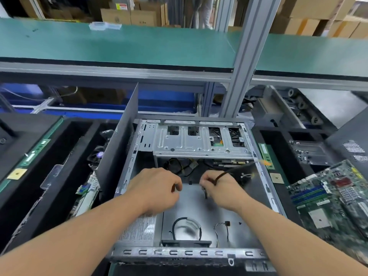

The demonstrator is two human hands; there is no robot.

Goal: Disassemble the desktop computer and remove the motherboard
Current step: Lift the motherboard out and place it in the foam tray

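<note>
An open desktop case lies flat in front of me, its grey floor bare in the middle. A silver drive cage spans its far end. My left hand hovers inside the case with its fingers curled, and what it holds, if anything, is hidden. My right hand grips a bundle of black cables that runs up to the right. A green motherboard lies outside the case at the right. Loose black wires rest on the case floor near the front.
A dark grey side panel stands upright along the case's left wall. Black foam trays with parts flank the case at left and right. An aluminium post and a green shelf rise behind.
</note>
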